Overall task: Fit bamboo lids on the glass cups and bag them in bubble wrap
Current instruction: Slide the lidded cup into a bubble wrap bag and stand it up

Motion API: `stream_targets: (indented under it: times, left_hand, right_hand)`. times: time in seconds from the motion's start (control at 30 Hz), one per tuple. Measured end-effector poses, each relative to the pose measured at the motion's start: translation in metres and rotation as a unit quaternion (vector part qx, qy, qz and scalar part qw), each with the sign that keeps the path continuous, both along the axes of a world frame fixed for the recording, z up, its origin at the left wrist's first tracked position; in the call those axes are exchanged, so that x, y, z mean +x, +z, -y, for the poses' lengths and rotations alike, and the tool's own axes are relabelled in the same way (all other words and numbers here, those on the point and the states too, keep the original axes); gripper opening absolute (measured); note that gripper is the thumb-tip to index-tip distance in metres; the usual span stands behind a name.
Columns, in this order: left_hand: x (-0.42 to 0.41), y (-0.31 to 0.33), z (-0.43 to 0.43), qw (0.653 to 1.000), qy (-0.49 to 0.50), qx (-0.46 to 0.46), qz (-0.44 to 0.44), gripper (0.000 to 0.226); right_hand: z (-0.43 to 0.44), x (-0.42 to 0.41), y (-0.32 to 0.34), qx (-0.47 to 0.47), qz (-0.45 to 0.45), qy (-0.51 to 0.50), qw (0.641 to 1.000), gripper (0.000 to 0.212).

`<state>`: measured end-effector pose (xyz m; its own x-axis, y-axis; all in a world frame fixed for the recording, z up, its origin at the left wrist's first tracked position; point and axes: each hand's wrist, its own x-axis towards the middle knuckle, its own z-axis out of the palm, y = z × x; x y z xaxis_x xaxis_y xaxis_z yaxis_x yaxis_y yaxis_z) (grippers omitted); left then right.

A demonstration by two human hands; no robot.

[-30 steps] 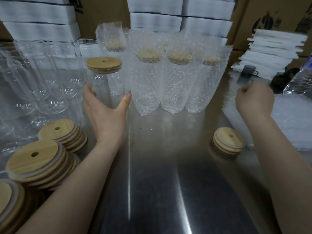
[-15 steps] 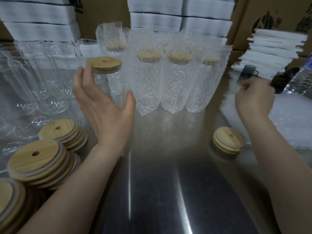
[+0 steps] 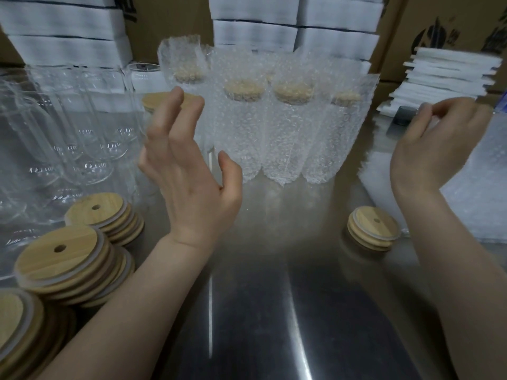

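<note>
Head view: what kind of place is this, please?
Probably a packing station in a small warehouse: a steel table holds stacked bamboo lids, bare glass cups and bubble-wrapped cups, with cardboard cartons behind.

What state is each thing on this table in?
left hand, open, holding nothing.
right hand, fingers curled; grip unclear.
lidded cup, upright, not bagged.
bagged cups, lidded, upright, wrapped.
bare cups, no lids, unbagged.
loose lids, stacked, unused.
</note>
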<state>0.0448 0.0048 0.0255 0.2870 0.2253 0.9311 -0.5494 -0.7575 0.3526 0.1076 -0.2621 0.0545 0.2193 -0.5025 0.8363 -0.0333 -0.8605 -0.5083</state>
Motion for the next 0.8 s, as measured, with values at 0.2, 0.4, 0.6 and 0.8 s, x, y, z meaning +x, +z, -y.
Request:
stream_targets:
  times: [0.2, 0.4, 0.6, 0.8]
  left_hand:
    - [-0.003, 0.004, 0.007, 0.996, -0.071, 0.053, 0.012, 0.037]
    - [-0.008, -0.006, 0.020, 0.944, -0.243, 0.040, -0.220, 0.035]
    - [0.000, -0.015, 0.023, 0.872, -0.330, -0.044, -0.359, 0.053]
    - [0.007, -0.014, 0.021, 0.809, -0.412, -0.198, -0.368, 0.028]
  right_hand:
    - [-0.024, -0.011, 0.008, 0.005, 0.089, 0.134, 0.987, 0.030]
    - [-0.074, -0.029, 0.006, 0.059, 0.055, 0.390, 0.917, 0.009]
    - [-0.105, -0.042, -0.005, 0.141, -0.074, 0.590, 0.792, 0.016]
    - [-0.108, -0.040, -0.011, 0.177, -0.142, 0.610, 0.759, 0.019]
